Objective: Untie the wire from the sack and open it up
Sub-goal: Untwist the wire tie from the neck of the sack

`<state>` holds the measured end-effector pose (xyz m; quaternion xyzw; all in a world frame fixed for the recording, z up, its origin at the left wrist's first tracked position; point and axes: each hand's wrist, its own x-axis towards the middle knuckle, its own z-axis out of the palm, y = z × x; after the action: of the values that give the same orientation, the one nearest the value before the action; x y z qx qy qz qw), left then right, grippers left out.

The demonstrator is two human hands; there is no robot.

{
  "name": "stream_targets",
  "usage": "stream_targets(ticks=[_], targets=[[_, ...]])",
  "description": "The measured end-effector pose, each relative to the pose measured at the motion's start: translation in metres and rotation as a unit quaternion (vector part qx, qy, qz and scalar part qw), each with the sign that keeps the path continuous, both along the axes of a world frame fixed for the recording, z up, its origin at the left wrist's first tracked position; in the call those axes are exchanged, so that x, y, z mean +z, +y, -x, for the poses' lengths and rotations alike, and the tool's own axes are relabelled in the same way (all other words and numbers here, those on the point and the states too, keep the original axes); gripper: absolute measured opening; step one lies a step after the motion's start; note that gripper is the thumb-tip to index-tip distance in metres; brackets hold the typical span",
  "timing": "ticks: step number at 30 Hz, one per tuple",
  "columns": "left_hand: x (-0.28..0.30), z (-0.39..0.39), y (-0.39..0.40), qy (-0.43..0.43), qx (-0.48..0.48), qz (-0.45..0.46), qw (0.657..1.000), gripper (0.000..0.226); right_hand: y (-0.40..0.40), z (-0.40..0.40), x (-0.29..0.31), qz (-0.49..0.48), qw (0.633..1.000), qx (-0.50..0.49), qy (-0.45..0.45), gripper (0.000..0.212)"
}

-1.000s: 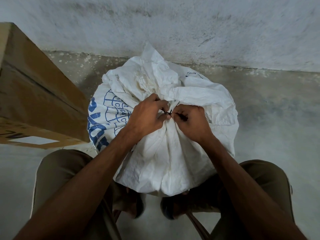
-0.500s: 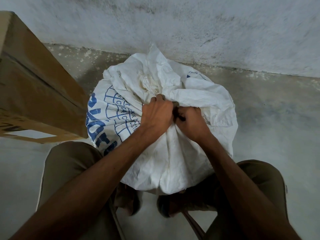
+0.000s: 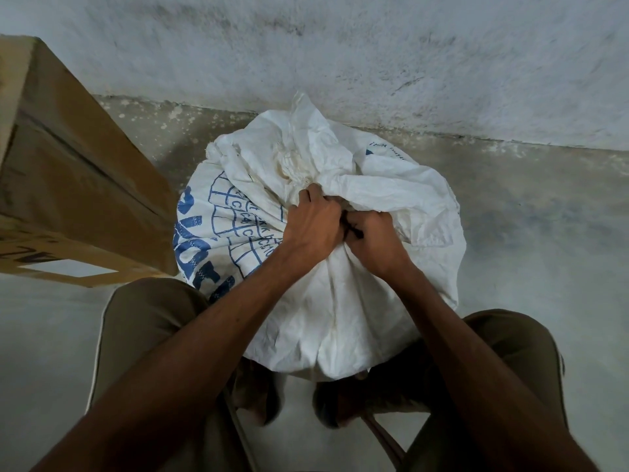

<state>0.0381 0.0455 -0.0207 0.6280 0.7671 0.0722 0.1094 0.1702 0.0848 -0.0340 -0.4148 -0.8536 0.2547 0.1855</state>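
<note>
At sack point(image 3: 326, 301) neck, hands, seemingly on wire point(image 3: 352, 229)

The sack point(image 3: 340, 301) stands on the floor point(image 3: 527, 216) just before the wall point(image 3: 374, 56), between the person's knees point(image 3: 149, 321). The box point(image 3: 68, 185) lies to its left, close against it. The left hand point(image 3: 315, 226) and right hand point(image 3: 374, 241) sit side by side, touching, on top of the sack at its gathered neck, with the wire point(image 3: 352, 229) between them and the loose mouth bunched just behind the hands.
</note>
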Motion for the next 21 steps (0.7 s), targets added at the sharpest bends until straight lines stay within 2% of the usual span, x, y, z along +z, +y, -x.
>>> stream_targets(ticks=[2,6,9,11,18,21], targets=[[-0.002,0.005,0.000,0.007,-0.030,-0.015,0.999,0.034,0.002,0.000,0.001,0.008,1.000,-0.006,0.006,0.028],[0.000,0.024,0.001,-0.122,-0.051,-0.013,0.991,0.027,0.003,-0.003,0.002,0.032,0.999,-0.008,0.034,0.032],[-0.001,0.042,0.000,-0.179,-0.076,-0.017,0.981,0.013,0.002,-0.004,0.001,0.048,0.997,-0.011,0.062,0.014],[-0.002,0.048,-0.003,-0.208,-0.086,-0.036,0.974,0.013,0.001,-0.004,0.000,0.071,0.995,-0.023,0.073,0.009],[-0.012,0.045,-0.002,-0.286,-0.017,-0.061,0.956,0.017,0.002,-0.008,0.005,0.143,0.984,-0.039,0.094,0.009],[-0.012,0.045,0.000,-0.296,-0.018,-0.059,0.953,0.016,0.003,-0.010,0.005,0.167,0.980,-0.044,0.095,0.009]])
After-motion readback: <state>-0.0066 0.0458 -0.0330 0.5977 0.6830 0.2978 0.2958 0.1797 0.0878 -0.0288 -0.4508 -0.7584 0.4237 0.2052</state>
